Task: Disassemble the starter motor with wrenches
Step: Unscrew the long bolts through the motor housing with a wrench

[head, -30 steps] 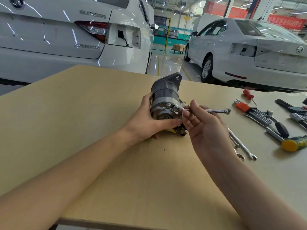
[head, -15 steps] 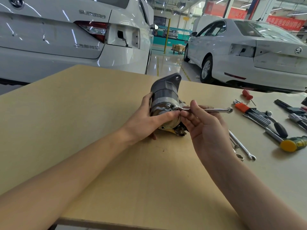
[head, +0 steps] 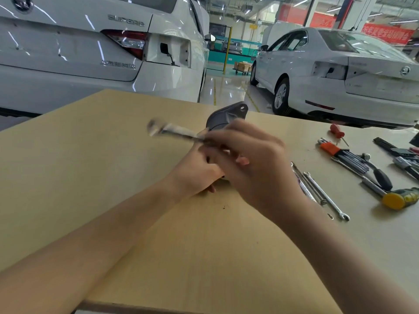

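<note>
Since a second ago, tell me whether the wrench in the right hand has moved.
Yes. The wrench swung left: its free end, earlier pointing toward the tools on the right, now sticks out left of the starter motor.

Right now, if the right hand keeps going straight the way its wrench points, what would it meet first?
The right hand holds a blurred wrench pointing left and away. Beyond its tip only bare table shows, then the white car behind the table edge. The way looks free, though depth is unclear.
</note>
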`<state>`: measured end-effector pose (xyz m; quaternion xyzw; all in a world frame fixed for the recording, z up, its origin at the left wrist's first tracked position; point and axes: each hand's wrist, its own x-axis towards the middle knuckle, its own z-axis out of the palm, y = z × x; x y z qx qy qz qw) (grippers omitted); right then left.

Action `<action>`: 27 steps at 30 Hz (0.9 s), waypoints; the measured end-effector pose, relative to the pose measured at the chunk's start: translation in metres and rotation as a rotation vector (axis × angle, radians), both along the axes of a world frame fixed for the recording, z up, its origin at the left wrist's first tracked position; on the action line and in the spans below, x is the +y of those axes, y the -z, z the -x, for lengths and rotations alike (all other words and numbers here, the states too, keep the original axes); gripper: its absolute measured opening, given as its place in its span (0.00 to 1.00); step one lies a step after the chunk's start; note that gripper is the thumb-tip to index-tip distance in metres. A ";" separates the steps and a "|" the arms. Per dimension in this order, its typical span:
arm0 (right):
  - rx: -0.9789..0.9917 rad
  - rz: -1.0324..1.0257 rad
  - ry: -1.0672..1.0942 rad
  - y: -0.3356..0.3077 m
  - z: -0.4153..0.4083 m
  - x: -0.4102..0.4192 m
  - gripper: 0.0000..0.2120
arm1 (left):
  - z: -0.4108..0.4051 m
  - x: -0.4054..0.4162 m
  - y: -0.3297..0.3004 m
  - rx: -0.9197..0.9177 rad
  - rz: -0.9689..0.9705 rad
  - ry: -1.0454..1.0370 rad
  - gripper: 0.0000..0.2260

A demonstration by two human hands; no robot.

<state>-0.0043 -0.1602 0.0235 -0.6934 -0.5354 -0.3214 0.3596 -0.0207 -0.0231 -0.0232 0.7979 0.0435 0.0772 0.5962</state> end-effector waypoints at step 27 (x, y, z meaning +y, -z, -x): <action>1.204 -0.723 -0.199 0.012 -0.010 -0.020 0.03 | -0.002 -0.008 -0.009 -0.062 0.086 -0.050 0.52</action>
